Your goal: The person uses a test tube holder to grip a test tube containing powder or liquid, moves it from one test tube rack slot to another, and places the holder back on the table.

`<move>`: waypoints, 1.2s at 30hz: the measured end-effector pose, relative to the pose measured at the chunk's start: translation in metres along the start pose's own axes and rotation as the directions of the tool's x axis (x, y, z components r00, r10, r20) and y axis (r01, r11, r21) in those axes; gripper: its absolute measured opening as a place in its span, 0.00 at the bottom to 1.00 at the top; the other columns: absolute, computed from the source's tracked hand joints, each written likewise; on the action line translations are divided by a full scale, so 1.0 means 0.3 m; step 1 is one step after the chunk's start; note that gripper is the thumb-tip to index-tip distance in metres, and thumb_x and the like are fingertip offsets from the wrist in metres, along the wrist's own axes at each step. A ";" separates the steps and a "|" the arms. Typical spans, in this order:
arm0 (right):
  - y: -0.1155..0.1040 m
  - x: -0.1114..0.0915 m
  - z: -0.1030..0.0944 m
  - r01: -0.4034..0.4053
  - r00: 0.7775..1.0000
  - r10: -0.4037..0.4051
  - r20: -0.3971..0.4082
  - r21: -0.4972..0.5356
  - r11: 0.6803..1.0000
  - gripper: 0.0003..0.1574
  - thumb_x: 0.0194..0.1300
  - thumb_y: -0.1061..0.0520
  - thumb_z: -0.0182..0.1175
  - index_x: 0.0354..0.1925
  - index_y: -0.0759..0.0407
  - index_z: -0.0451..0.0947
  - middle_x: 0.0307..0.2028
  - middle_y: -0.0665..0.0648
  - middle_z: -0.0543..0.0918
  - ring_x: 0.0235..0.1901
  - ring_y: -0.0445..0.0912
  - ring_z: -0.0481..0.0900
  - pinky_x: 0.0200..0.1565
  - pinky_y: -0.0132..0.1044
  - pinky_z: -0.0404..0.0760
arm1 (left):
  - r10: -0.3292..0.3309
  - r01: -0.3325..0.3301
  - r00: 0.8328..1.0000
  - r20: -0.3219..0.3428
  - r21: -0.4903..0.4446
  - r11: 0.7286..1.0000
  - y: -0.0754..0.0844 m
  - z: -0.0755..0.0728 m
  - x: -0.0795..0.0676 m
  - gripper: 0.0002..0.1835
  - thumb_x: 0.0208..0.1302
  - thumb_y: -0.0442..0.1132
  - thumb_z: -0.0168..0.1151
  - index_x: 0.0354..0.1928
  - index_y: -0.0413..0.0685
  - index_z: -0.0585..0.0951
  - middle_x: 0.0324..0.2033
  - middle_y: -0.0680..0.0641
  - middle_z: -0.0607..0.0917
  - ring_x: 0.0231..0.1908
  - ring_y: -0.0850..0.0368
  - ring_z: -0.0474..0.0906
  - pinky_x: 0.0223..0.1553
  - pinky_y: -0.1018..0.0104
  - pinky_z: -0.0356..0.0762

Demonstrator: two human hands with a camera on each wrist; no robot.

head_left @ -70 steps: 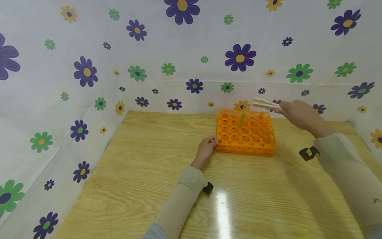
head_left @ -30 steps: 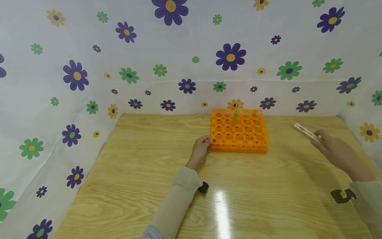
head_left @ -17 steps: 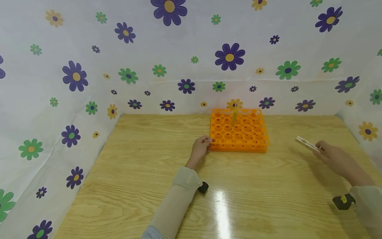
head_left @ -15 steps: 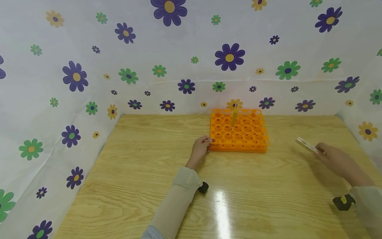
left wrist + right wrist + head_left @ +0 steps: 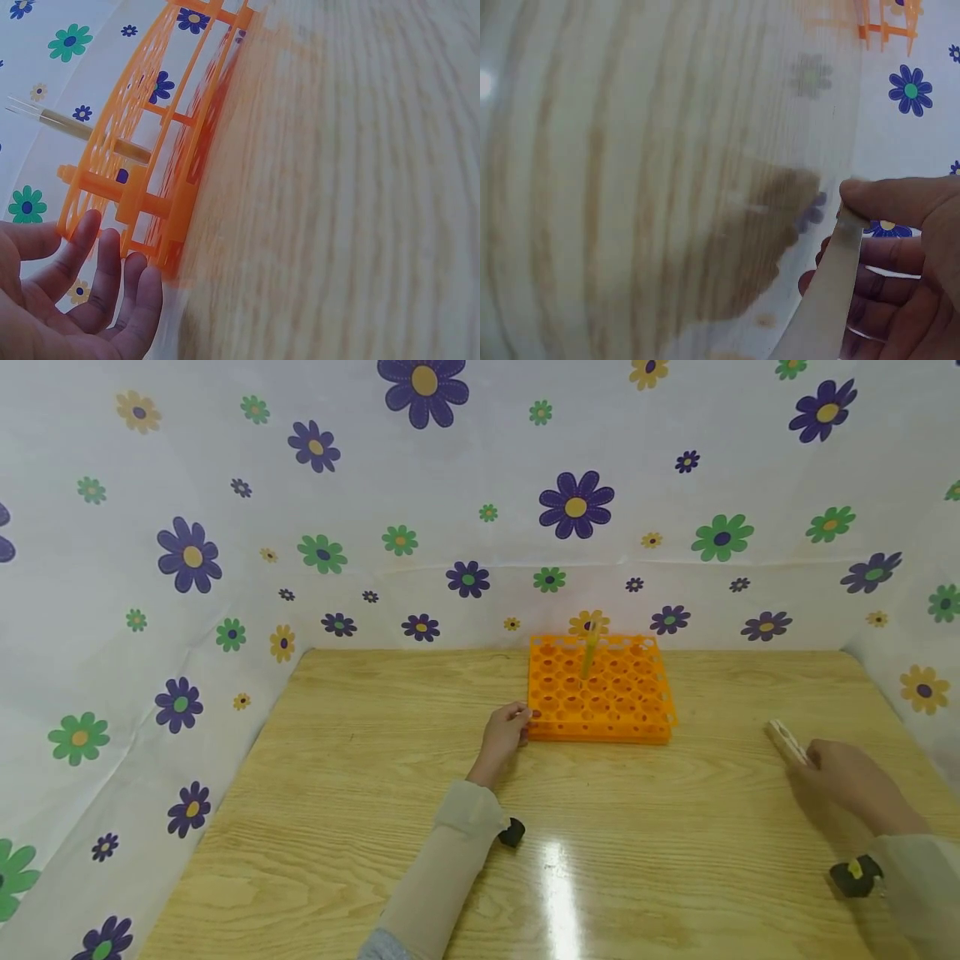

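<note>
An orange test tube rack (image 5: 600,732) stands on the wooden table (image 5: 360,827) near the back wall. One test tube (image 5: 590,652) with yellowish liquid rises from it, leaning slightly. My left hand (image 5: 504,735) grips the rack's near left corner. In the left wrist view its thumb is at the top plate and the fingertips (image 5: 90,217) lie against the end side. To the right of the rack, low over the table, my right hand (image 5: 851,777) holds a pale wooden test tube holder (image 5: 789,743). In the right wrist view the thumb presses on the holder (image 5: 821,307) from one side.
A white sheet with flower prints (image 5: 465,485) hangs behind the table and along both sides. Each wrist carries a small black camera (image 5: 512,832). Light glares off the near part of the tabletop.
My right hand has moved from over the rack's back right to the right and down toward the tabletop, carrying the test tube holder. The left hand stays at the rack's corner.
</note>
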State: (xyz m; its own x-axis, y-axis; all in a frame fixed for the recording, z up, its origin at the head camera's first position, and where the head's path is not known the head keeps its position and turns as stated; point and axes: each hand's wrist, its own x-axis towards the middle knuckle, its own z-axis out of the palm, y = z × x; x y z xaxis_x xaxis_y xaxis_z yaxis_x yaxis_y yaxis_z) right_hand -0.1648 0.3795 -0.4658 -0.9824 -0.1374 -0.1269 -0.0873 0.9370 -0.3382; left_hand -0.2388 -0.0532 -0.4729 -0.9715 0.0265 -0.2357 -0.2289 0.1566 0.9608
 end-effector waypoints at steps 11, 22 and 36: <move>-0.003 -0.013 0.001 -0.098 0.995 0.097 0.029 0.018 0.995 0.21 0.65 0.52 0.53 0.19 0.59 0.63 0.14 0.50 0.63 0.17 0.43 0.61 0.21 0.35 0.60 | 0.006 -0.006 1.000 -0.019 -0.006 1.000 -0.021 0.005 0.017 0.11 0.71 0.37 0.49 0.37 0.38 0.78 0.45 0.40 0.83 0.26 0.62 0.67 0.27 0.74 0.70; -0.009 -0.003 0.004 -0.091 0.996 0.090 0.025 0.032 0.995 0.20 0.64 0.53 0.53 0.19 0.60 0.64 0.14 0.50 0.64 0.17 0.43 0.62 0.21 0.35 0.61 | 0.010 -0.010 1.000 -0.027 -0.001 1.000 -0.017 0.006 0.013 0.10 0.71 0.37 0.49 0.38 0.38 0.78 0.46 0.39 0.83 0.27 0.63 0.69 0.27 0.75 0.70; -0.010 -0.001 -0.007 -0.123 0.991 0.121 0.051 0.026 0.992 0.25 0.65 0.46 0.55 0.26 0.68 0.68 0.17 0.53 0.69 0.19 0.45 0.65 0.20 0.36 0.63 | 0.011 -0.011 1.000 -0.021 0.011 1.000 -0.024 0.004 0.017 0.12 0.71 0.38 0.49 0.43 0.36 0.79 0.47 0.40 0.83 0.28 0.63 0.70 0.28 0.74 0.71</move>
State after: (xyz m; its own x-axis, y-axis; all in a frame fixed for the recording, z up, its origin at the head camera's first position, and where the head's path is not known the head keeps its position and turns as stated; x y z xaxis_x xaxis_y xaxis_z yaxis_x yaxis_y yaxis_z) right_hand -0.1646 0.3775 -0.4630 -0.9760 -0.0389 -0.2144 0.0383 0.9380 -0.3445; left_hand -0.2421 -0.0529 -0.4813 -0.9750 0.0077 -0.2220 -0.2176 0.1676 0.9615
